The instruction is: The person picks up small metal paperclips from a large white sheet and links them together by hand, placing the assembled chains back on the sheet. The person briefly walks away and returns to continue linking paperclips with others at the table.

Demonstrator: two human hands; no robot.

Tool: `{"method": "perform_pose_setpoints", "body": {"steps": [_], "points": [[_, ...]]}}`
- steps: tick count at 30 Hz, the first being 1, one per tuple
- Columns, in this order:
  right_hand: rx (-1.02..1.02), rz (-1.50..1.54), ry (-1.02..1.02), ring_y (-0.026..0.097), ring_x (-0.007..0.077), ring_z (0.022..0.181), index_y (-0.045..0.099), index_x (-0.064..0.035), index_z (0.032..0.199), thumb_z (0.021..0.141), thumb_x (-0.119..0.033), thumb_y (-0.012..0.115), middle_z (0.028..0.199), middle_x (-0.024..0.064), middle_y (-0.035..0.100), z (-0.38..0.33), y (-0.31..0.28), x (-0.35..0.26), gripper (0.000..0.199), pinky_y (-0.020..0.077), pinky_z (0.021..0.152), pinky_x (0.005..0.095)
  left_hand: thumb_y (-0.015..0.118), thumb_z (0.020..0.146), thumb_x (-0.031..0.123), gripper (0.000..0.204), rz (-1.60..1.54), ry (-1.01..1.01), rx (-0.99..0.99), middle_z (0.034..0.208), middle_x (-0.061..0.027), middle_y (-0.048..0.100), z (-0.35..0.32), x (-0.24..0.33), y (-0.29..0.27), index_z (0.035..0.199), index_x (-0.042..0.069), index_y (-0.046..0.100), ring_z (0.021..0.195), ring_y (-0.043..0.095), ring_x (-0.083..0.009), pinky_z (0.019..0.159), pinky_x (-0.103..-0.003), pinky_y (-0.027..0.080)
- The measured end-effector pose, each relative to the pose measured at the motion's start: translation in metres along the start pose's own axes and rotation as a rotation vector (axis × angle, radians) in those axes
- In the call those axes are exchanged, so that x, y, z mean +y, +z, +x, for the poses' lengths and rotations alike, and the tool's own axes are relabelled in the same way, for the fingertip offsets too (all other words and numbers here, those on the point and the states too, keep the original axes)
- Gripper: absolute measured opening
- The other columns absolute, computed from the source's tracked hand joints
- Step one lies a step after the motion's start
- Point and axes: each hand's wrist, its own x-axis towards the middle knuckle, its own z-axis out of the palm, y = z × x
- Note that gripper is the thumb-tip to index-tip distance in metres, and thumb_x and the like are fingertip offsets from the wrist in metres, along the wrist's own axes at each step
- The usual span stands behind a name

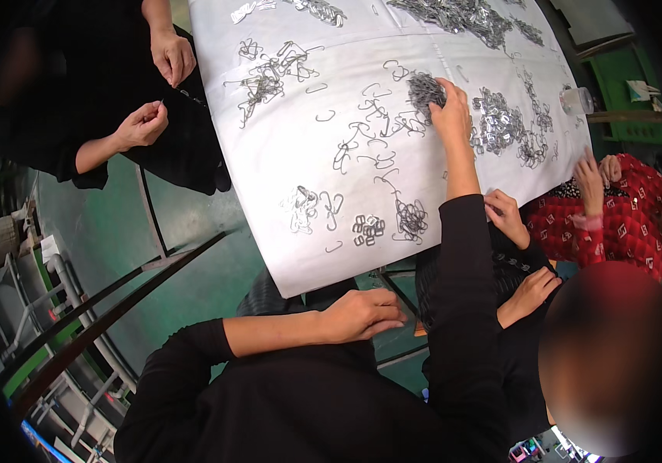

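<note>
My right arm stretches over the white-covered table, and my right hand (453, 116) is closed at the edge of a dense clump of thin dark metal wire pieces (424, 91). Its thumb and fingers grip the clump's right side. Close to my body, below the table's front edge, my left hand (363, 315) has its fingers curled in; whatever lies inside them is hidden. Loose bent wire hooks (373, 139) are scattered left of and below the clump. Nearer to me lie small dark metal buckles (368, 228), a heap of wire loops (411, 220) and shiny clips (300, 207).
Shiny metal pieces (497, 122) and a long heap of grey parts (470, 19) cover the right and far table. A clear cup (576, 100) stands at the right edge. Co-workers' hands (144, 123) are at the left; others (510, 220) work close on my right.
</note>
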Motion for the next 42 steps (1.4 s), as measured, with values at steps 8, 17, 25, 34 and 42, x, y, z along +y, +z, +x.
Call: {"method": "perform_pose_setpoints", "body": {"steps": [8,17,25,34,42], "points": [[-0.423,0.075,-0.567,0.061,0.0257,0.095,0.067,-0.0101,0.090,0.084,-0.019,0.064,0.094,0.0065,0.061,-0.042,0.069,-0.099,0.011,0.0491,0.082,0.0385,0.065,0.086,0.014,0.011,-0.048,0.021,0.020,0.088,-0.0063,0.058,-0.002,-0.001,0.002,0.093,0.005,0.066,0.080,0.062,-0.0260,0.068,-0.037,0.052],[-0.476,0.433,-0.113,0.061,0.0186,0.074,0.059,-0.0018,0.092,0.088,-0.010,0.061,0.084,0.0087,0.062,-0.087,0.011,-0.040,0.009,0.0493,0.066,0.0330,0.064,0.086,0.011,0.011,-0.088,0.016,-0.011,0.089,-0.0087,0.059,0.001,-0.010,-0.003,0.093,0.004,0.066,0.080,0.062,-0.0284,0.069,-0.038,0.052],[0.004,1.227,0.437,0.063,0.0132,0.070,0.055,0.0038,0.106,0.084,0.000,0.067,0.087,0.0094,0.065,-0.252,-0.116,-0.008,0.025,0.0480,0.056,0.0222,0.065,0.084,0.002,0.011,-0.047,-0.012,-0.017,0.092,-0.0132,0.062,0.015,-0.018,0.001,0.095,0.002,0.067,0.079,0.064,-0.0318,0.067,-0.038,0.052],[0.494,1.265,0.654,0.064,0.0125,0.070,0.052,-0.0017,0.097,0.084,0.003,0.067,0.086,0.0102,0.066,-0.362,-0.120,-0.043,0.021,0.0514,0.061,0.0223,0.064,0.082,-0.005,0.016,0.017,-0.070,-0.100,0.090,-0.0132,0.065,0.029,-0.002,-0.002,0.098,0.000,0.063,0.076,0.067,-0.0251,0.064,-0.033,0.054],[0.586,1.244,0.641,0.064,0.0122,0.072,0.051,-0.0014,0.094,0.086,0.000,0.067,0.085,0.0105,0.066,-0.358,-0.110,-0.039,0.018,0.0536,0.065,0.0243,0.065,0.083,-0.005,0.013,-0.013,-0.044,-0.100,0.090,-0.0133,0.066,0.038,0.000,0.001,0.095,-0.002,0.061,0.078,0.069,-0.0233,0.067,-0.031,0.056]]}}
